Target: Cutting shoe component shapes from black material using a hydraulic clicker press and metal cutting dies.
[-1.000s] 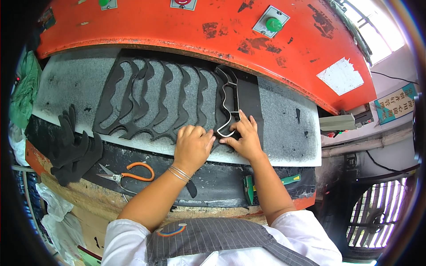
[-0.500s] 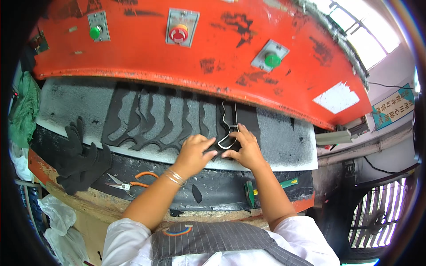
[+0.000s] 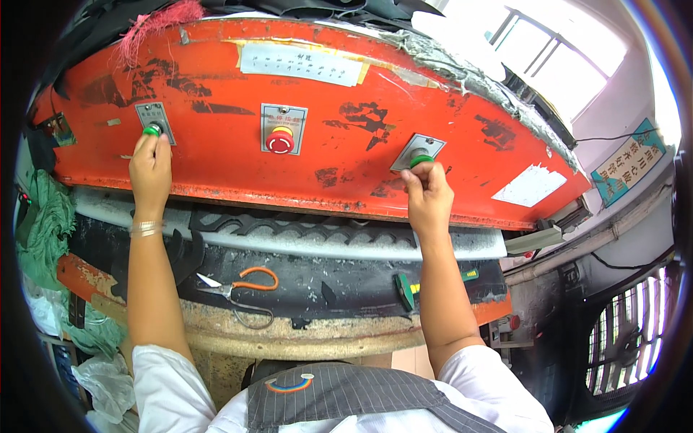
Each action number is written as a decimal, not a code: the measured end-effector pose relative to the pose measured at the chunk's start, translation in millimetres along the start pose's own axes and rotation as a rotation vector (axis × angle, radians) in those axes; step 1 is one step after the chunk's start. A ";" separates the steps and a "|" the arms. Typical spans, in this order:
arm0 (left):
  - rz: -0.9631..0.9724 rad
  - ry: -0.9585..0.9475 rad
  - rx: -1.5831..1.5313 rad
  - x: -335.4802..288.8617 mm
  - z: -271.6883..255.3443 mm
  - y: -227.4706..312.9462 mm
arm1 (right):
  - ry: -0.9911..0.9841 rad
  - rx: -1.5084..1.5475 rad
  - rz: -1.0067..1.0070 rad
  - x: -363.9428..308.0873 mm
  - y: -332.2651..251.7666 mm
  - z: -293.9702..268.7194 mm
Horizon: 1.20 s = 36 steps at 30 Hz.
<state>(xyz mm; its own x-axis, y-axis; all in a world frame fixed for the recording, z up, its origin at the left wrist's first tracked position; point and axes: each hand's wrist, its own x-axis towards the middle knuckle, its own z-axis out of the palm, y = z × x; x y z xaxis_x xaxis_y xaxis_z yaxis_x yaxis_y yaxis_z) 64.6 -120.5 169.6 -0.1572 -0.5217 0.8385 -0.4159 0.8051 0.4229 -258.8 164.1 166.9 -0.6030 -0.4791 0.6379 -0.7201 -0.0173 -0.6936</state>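
On the red front panel (image 3: 346, 177) of the press, my left hand (image 3: 151, 173) has its fingers closed at the left green push button (image 3: 151, 130). My right hand (image 3: 432, 196) is at the right green push button (image 3: 421, 160), fingers curled with thumb and fingertips against it. A red mushroom-shaped stop button (image 3: 279, 142) sits between them, touched by neither hand. Beneath the panel, only the near edge of a black sheet with wavy cut-outs (image 3: 303, 229) shows on the white cutting board (image 3: 462, 244). The panel hides the metal cutting die.
On the dark ledge lie orange-handled scissors (image 3: 261, 272), a small black scrap (image 3: 328, 293) and a green hammer (image 3: 406, 291) partly behind my right forearm. Black gloves (image 3: 186, 254) lie beside my left forearm. Green cloth (image 3: 49, 220) hangs at the far left.
Both hands have left the metal die and black sheet and moved up and apart to the two green buttons. The view has tilted upward, and the panel now covers most of the sheet.
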 end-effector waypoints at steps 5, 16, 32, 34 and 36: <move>-0.148 -0.533 -0.143 -120.7 3.6 81.9 | -0.485 -0.169 0.096 -100.0 14.5 -19.9; 0.128 -0.975 -0.093 -262.5 -36.6 237.0 | -0.795 -0.551 -0.179 -242.4 -14.4 -84.7; -0.223 -1.375 -0.266 -220.8 -11.9 214.0 | -1.002 -0.036 0.063 -136.0 9.7 -78.8; -0.212 -1.091 -0.386 -216.4 9.8 219.1 | -0.758 -0.170 -0.061 -115.3 22.3 -58.9; -0.144 -0.918 -0.413 -215.7 43.5 222.1 | -0.632 -0.240 -0.160 -99.0 45.5 -32.9</move>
<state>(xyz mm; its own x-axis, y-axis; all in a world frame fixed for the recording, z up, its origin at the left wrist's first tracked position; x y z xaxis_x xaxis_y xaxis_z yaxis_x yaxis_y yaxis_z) -32.9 158.5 67.7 -0.8292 -0.4967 0.2564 -0.1703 0.6614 0.7305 -243.2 239.6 83.2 -0.2202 -0.9072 0.3584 -0.8832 0.0294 -0.4681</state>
